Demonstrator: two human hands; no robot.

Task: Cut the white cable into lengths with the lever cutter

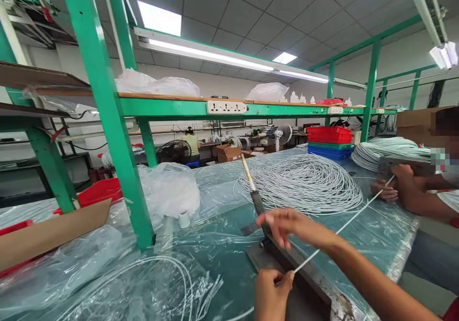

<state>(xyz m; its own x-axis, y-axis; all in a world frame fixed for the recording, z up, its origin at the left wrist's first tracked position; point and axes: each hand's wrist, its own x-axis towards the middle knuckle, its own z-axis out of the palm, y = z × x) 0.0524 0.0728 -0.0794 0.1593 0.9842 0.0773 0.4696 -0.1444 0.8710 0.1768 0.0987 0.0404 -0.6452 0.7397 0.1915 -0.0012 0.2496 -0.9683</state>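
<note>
Nearest, left hand [271,293] (cut off below) is pinching a white cable [337,231] running far right; right hand [287,225], fingers half curled, is hiding part of the cutter lever [256,197].

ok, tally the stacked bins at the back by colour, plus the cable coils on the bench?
Red bins: 2
Green bin: 1
Blue bins: 2
Cable coils: 2, the big one mid-bench and another far right
Total: 7
The count of bins within each colour is approximate; the stack is far off.
</note>
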